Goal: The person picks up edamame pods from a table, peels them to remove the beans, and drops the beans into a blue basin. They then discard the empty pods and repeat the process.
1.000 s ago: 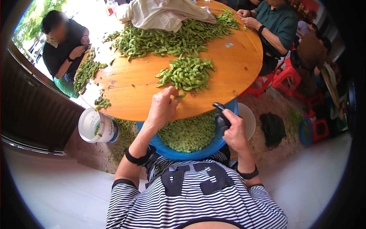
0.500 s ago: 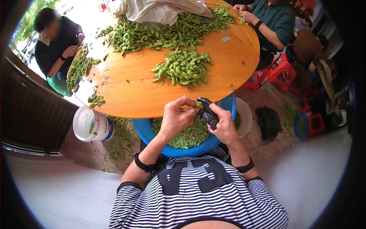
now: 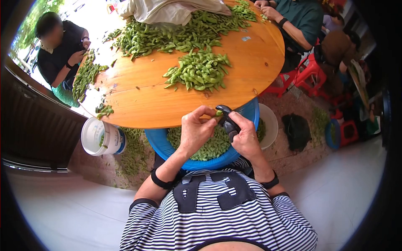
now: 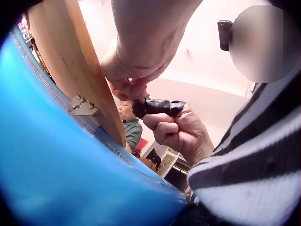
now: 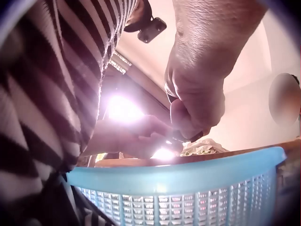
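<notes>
In the head view the left hand [image 3: 197, 130] pinches a green pod [image 3: 219, 113] between thumb and fingertips. The right hand [image 3: 246, 136] grips a black tool [image 3: 228, 121], its tip against the pod. Both hands are over a blue basket [image 3: 151, 140] holding many shelled green beans [image 3: 211, 146]. A small heap of pods [image 3: 201, 71] lies on the wooden table [image 3: 167, 108] beyond them. The left wrist view shows the right hand [image 4: 181, 132] curled round the black tool [image 4: 160, 107]. In the right wrist view the tool is mostly hidden behind the right hand [image 5: 200, 103].
A larger pod pile [image 3: 146, 39] lies under a pale cloth [image 3: 159, 10]. People sit left [image 3: 58, 50] and right [image 3: 295, 21] of the table. A white bucket [image 3: 94, 136] stands left, a pale basin [image 3: 269, 125] and black bag [image 3: 296, 131] right, red stools [image 3: 312, 75] beyond.
The left hand has come back from the table's edge with the pod, and the right hand has brought the tool in to meet it. Over the last half second both hands hardly move.
</notes>
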### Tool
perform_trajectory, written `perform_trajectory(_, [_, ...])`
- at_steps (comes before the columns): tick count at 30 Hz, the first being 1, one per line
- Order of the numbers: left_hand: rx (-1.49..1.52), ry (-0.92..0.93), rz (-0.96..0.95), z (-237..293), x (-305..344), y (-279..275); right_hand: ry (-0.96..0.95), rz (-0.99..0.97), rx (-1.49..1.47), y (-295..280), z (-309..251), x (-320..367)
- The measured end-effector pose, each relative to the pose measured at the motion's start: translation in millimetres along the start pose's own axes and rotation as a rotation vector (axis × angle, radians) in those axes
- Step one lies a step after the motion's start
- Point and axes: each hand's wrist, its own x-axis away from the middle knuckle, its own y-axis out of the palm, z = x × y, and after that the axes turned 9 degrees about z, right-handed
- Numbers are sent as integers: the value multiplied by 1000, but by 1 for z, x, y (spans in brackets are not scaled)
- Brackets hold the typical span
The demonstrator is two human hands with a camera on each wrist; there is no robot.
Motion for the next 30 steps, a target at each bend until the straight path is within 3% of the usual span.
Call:
perform_trajectory(2, [-33, 195, -26, -2, 8, 5, -47, 0, 47, 4, 3, 2])
perform_trajectory(4, [-109, 505, -37, 4, 13, 16, 33, -11, -119, 14, 14, 4])
perform_trajectory(5, [-155, 340, -51, 10, 14, 12, -6, 4, -122, 8, 16, 2])
perform_trajectory(8, [164, -85, -11, 18, 2, 3, 326, 24, -142, -15, -1, -1])
perform_trajectory(9, [149, -131, -27, 21, 1, 0, 271, -7, -160, -19, 3, 0])
perform_trajectory(20, [167, -170, -54, 3, 1, 2, 336, -75, -207, -10, -4, 11])
perform_trajectory(26, [123, -142, -55, 1, 3, 6, 274, -22, -250, -7, 15, 12])
perform_trajectory(28, [8, 61, -67, -3, 6, 8, 248, 8, -187, -6, 27, 15])
perform_trajectory(30, [10, 24, -56, -1, 7, 9, 278, 8, -214, -7, 29, 17])
